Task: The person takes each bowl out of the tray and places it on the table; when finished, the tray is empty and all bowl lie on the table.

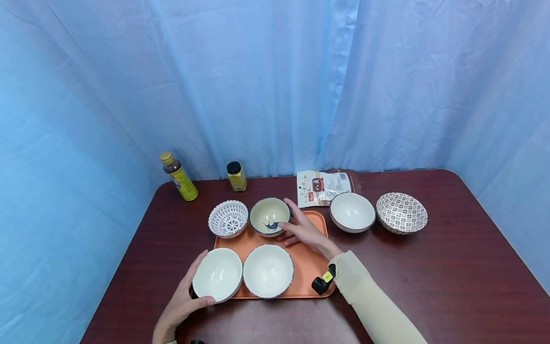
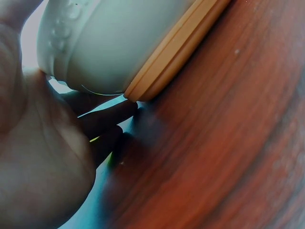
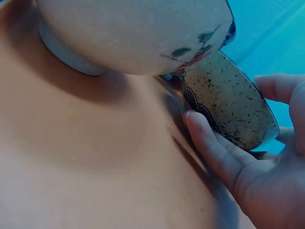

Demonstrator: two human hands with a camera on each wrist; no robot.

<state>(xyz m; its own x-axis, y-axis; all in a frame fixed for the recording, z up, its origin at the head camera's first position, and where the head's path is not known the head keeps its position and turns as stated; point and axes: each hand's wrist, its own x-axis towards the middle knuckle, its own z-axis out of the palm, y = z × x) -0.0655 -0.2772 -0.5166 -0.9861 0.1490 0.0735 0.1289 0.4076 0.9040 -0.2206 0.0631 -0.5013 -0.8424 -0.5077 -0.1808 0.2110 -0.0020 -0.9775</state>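
Note:
My left hand [image 1: 182,298] grips a plain white bowl [image 1: 218,273] at the tray's front left corner, thumb at its near side and fingers round its left. In the left wrist view the white bowl [image 2: 128,43] has raised dots and sits at the orange tray's edge [image 2: 167,52]. My right hand [image 1: 306,231] holds a speckled bowl [image 1: 265,213] with a dark blue motif inside, by its right side. The right wrist view shows that speckled bowl [image 3: 231,102] tilted, between thumb and fingers. Beside the white bowl stands another white bowl [image 1: 268,271] with a patterned rim.
An orange tray [image 1: 311,267] lies under the bowls. A lattice-patterned bowl [image 1: 228,218] stands at its back left. Behind are a yellow-labelled bottle [image 1: 182,181], a black-capped jar [image 1: 237,177] and a food packet [image 1: 320,188]. To the right stand a white bowl [image 1: 353,211] and a patterned bowl [image 1: 401,212].

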